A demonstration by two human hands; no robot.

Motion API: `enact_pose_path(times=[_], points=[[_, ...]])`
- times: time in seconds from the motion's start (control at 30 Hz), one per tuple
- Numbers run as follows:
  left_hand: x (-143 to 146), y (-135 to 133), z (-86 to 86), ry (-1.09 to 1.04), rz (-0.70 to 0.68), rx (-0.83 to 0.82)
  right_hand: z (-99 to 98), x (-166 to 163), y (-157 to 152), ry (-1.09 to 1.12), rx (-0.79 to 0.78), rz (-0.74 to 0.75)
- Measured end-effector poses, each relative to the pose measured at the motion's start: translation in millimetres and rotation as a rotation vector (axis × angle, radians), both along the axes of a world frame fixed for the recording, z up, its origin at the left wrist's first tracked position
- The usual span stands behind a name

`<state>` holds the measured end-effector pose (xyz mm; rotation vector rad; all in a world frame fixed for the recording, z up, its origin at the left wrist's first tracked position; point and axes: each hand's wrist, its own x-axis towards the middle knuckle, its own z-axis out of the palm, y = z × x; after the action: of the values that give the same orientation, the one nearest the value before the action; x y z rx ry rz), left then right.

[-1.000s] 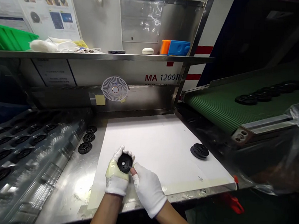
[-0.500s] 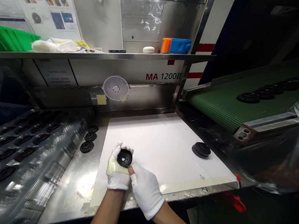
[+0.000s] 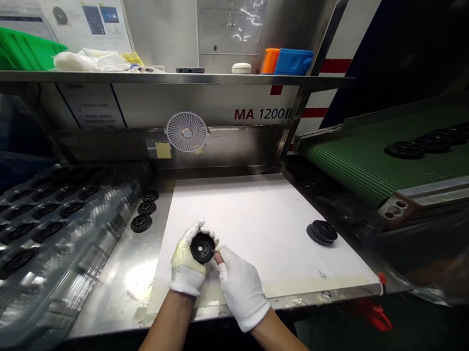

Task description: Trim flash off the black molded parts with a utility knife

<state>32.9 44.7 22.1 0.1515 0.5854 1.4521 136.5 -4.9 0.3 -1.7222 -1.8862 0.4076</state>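
My left hand (image 3: 187,262), in a white glove with yellowish tape across the fingers, cradles a round black rubber part (image 3: 203,248) with a central hole. My right hand (image 3: 243,290), also white-gloved, has its bare fingertips at the part's right rim. A thin bright line seems to run between those fingertips and the part, but it is too small to tell what it is. Both hands are above a white sheet (image 3: 279,220). A ribbed black part (image 3: 322,233) lies on the sheet to the right of my hands.
Three black parts (image 3: 141,223) stand in a row on the steel bench (image 3: 112,290), beside a clear plastic tray (image 3: 49,222) of similar parts. At right, more black parts (image 3: 404,150) sit on a green conveyor belt (image 3: 358,162). A small white fan (image 3: 187,132) hangs below a steel shelf (image 3: 165,77).
The whole view has shifted slightly as my head moved. The black part stays in my left hand, and my right fingertips remain at its rim.
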Motion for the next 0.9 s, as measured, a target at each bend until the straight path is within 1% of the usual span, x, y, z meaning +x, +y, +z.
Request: enact_pose_path(times=[0.13, 0.27, 0.3, 0.37, 0.43, 0.47, 0.57, 0.67, 0.8, 0.87, 0.9], points=[[6, 4, -1.8, 0.011, 0.06, 0.01, -3.4, -10, -6, 0.01, 0.022, 0.005], [2, 4, -5.6, 0.046, 0.141, 0.033, -3.4, -16, -8, -0.017, 0.012, 0.002], [0, 3, -6.4, 0.073, 0.119, 0.041, -2.9, -15, -8, -0.024, 0.012, 0.005], [-5, 1, -7.4, 0.119, 0.001, 0.034, -2.5, -11, -6, -0.021, 0.019, 0.002], [-7, 0, -8.1, 0.119, -0.107, 0.017, -3.2, -5, -3, 0.001, 0.023, -0.012], [-7, 0, -8.3, 0.097, -0.122, 0.01, -3.9, -2, -1, 0.011, 0.019, -0.026], [-2, 1, -7.9, 0.047, -0.052, -0.012, -6.7, 1, 0, 0.013, -0.003, -0.05], [6, 4, -5.7, 0.046, 0.02, -0.024, -7.8, -2, -3, 0.01, 0.002, -0.048], [12, 7, -3.9, 0.051, 0.094, 0.007, -4.1, -11, -8, 0.0, 0.007, -0.04], [11, 7, -4.5, 0.062, 0.145, 0.036, -1.8, -14, -9, -0.013, 0.009, -0.029], [9, 6, -4.9, 0.082, 0.143, 0.048, -0.9, -14, -9, -0.018, 0.012, -0.02]])
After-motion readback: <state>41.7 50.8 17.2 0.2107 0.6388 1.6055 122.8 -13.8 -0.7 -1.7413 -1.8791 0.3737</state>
